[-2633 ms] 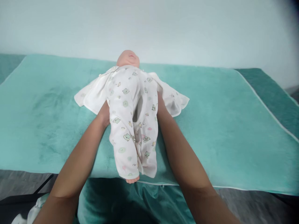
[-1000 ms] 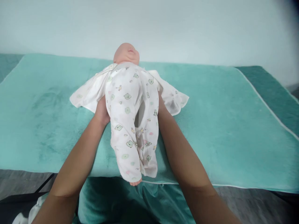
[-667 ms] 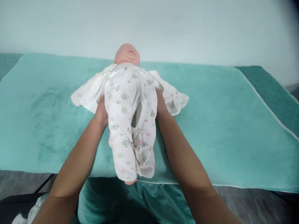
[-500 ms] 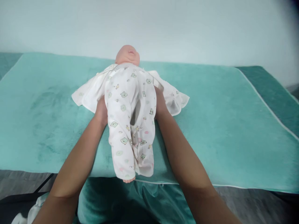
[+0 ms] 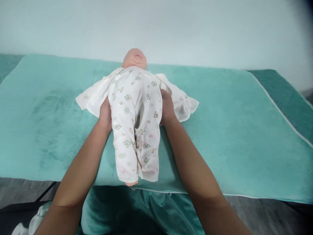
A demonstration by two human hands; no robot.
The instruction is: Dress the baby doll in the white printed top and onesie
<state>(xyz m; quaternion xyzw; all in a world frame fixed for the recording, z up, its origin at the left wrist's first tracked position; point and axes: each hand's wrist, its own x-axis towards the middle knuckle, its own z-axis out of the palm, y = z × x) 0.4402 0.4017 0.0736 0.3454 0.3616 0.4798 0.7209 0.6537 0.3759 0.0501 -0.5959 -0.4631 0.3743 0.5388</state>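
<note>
A baby doll (image 5: pixel 134 59) lies on its back, head toward the wall, with printed white pants (image 5: pixel 126 114) over its legs and belly. My left hand (image 5: pixel 105 112) grips the doll's hip from the left side, thumb edge against the cloth. Opposite it, my right hand (image 5: pixel 168 106) holds the other hip. The fingers of both hands run under the doll and are hidden. A white baby shirt (image 5: pixel 94 93) is spread out on either side under the doll's upper body. Bare toes (image 5: pixel 132 183) show at one pants cuff; the other foot is hidden.
The doll lies on a padded table with a light green plush cover (image 5: pixel 234 130), whose front edge is just beyond the feet. A pale wall (image 5: pixel 195 32) stands behind. Dark green cloth (image 5: pixel 146 209) hangs below the front edge, and white fabric (image 5: pixel 34 220) shows at lower left.
The doll's legs in the pants have shifted slightly left and up, away from the table's front edge. Both hands keep their places at the hips, with a little more of the right hand showing.
</note>
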